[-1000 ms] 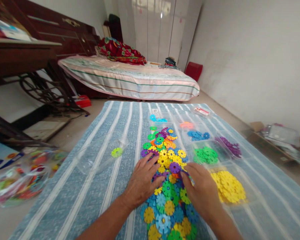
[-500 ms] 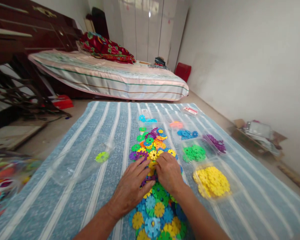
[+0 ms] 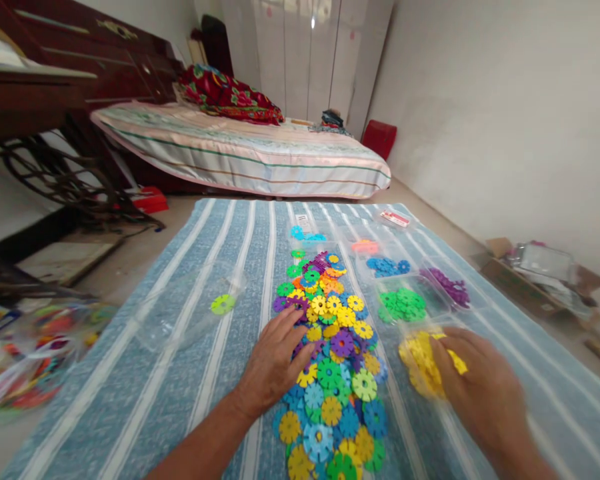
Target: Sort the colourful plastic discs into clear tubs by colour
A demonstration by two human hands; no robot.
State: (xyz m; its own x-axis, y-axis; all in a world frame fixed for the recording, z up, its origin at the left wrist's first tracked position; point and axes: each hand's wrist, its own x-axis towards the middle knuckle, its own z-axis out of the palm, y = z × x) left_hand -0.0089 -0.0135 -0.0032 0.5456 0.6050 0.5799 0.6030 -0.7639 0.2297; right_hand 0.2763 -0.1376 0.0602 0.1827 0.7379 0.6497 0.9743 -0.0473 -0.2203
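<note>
A long heap of mixed-colour notched plastic discs (image 3: 331,373) lies on the striped cloth in front of me. On its left side rests my left hand (image 3: 275,353), open, its fingers stretched over purple and yellow discs. My right hand (image 3: 475,380), blurred by motion, is over the clear tray of yellow discs (image 3: 417,357) on the right. Its fingers are closed around a yellow disc (image 3: 459,362), part of which shows beside the thumb. The hand hides much of that tray's right side.
Clear trays hold green discs (image 3: 403,305), purple discs (image 3: 447,287), blue discs (image 3: 387,267), orange discs (image 3: 365,246) and light blue discs (image 3: 310,237). A clear lid (image 3: 180,320) with a lime disc (image 3: 223,305) lies left. A bed (image 3: 250,157) stands beyond; a cardboard box (image 3: 520,287) sits right.
My right hand has moved from the heap to the yellow tray on the right. My left hand stays at the heap. The view has shifted slightly, and more of the heap shows.
</note>
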